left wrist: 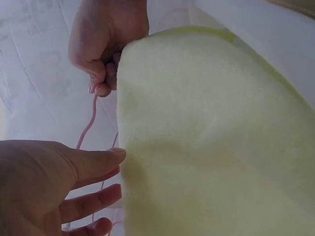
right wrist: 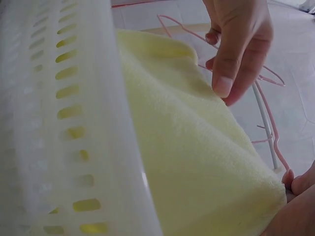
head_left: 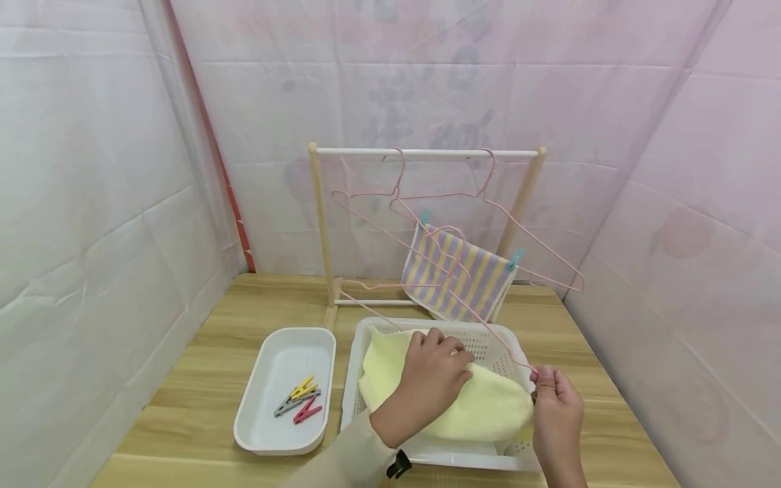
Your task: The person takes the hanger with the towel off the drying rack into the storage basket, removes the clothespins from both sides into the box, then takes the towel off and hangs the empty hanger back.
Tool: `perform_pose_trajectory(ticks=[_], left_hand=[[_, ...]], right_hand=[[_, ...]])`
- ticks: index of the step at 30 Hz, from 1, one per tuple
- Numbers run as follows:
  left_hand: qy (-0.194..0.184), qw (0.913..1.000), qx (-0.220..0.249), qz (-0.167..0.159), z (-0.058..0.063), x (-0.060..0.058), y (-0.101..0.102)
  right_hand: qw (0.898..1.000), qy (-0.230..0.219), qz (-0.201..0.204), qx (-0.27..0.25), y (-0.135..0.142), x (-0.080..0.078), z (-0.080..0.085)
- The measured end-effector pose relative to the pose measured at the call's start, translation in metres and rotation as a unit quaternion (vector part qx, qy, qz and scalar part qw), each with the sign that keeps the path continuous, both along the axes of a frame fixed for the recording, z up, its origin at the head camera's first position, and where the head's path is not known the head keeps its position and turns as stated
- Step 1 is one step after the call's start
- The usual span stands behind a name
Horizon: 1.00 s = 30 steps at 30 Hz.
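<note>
A yellow towel (head_left: 482, 407) lies over a white slotted basket (head_left: 350, 379), partly inside it, with a pink wire hanger (head_left: 488, 330) just behind its upper edge. My left hand (head_left: 430, 379) reaches across the towel and pinches its upper edge; in the left wrist view its thumb (left wrist: 101, 162) is at the edge and the other fingers pass behind the cloth. At the basket's right side, my right hand (head_left: 558, 403) grips the hanger's end, the towel's corner (right wrist: 278, 194) against its fingers. The hanger's hook rises in front of a striped towel (head_left: 464, 268).
Behind the basket stands a wood-and-white rack (head_left: 323, 224) carrying two more pink hangers (head_left: 537, 237). Blue-green clips (head_left: 515, 261) fasten the striped towel to one. Left of the basket, a white tray (head_left: 256, 393) contains yellow, grey and red clothespins (head_left: 307, 410).
</note>
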<state>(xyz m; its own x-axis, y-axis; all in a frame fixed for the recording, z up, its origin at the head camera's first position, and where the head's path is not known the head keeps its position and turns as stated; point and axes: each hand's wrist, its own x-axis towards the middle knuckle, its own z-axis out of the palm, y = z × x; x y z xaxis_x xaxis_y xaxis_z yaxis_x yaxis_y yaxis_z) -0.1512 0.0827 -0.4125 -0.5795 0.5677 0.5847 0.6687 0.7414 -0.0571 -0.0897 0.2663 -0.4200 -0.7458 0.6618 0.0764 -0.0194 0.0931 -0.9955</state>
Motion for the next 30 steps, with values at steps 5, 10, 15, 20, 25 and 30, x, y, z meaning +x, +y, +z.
perform_pose_trajectory(ticks=[5, 10, 15, 20, 25, 30], left_hand=[[0.0, 1.0, -0.002, -0.006, -0.001, -0.002, 0.004], [0.036, 0.9991, 0.016, -0.014, -0.003, -0.002, 0.004], [0.077, 0.9962, 0.035, -0.022, -0.006, -0.001, 0.003], [0.08, 0.9959, 0.027, -0.032, -0.009, 0.005, 0.0], [0.047, 0.9979, -0.005, -0.044, -0.015, 0.011, -0.005], [-0.023, 0.9981, -0.049, -0.03, -0.024, 0.012, -0.012]], right_hand=[[1.0, -0.004, 0.006, 0.005, 0.0, 0.0, -0.001], [1.0, -0.002, 0.005, 0.015, 0.0, -0.001, -0.003], [0.999, -0.001, -0.002, 0.032, 0.0, -0.002, -0.003], [1.0, -0.001, -0.003, 0.03, 0.0, -0.004, -0.001], [0.999, 0.002, -0.005, 0.033, 0.001, -0.006, 0.003], [1.0, -0.002, 0.002, 0.029, 0.004, -0.007, 0.005]])
